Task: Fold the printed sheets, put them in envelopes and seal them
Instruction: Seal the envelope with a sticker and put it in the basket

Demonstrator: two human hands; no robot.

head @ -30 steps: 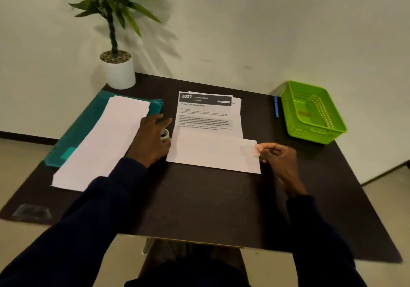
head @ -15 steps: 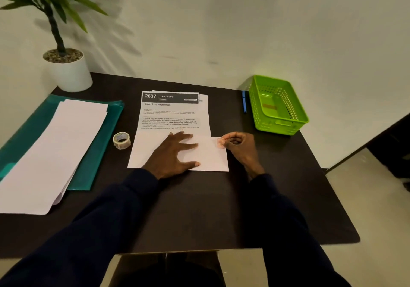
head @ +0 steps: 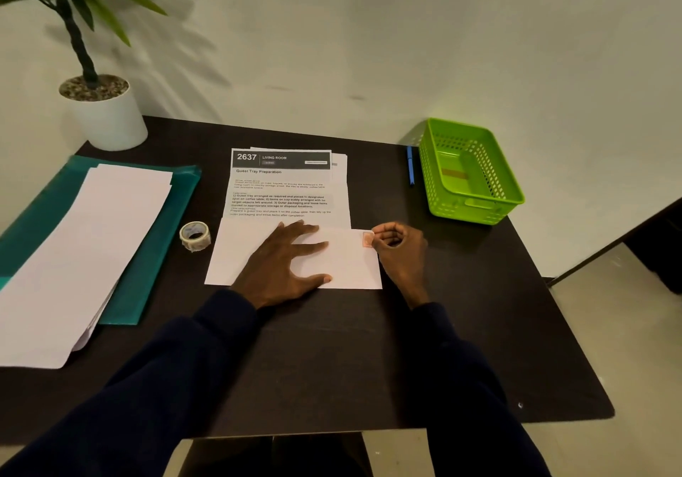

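Note:
A white envelope [head: 347, 266] lies on the dark table, overlapping the lower edge of a stack of printed sheets [head: 284, 188]. My left hand [head: 284, 262] rests flat on the envelope with fingers spread. My right hand [head: 398, 247] pinches a small orange sticker [head: 367, 239] at the envelope's upper right corner. A roll of tape [head: 195, 235] stands just left of the envelope.
A pile of white envelopes [head: 85, 255] lies on a teal folder [head: 162, 225] at the left. A green basket [head: 468, 170] sits at the back right with a blue pen [head: 410, 169] beside it. A potted plant [head: 99, 107] stands at the back left.
My left hand left the tape roll and moved right onto the envelope, pressing it flat. My right hand stays at the envelope's right corner with the sticker.

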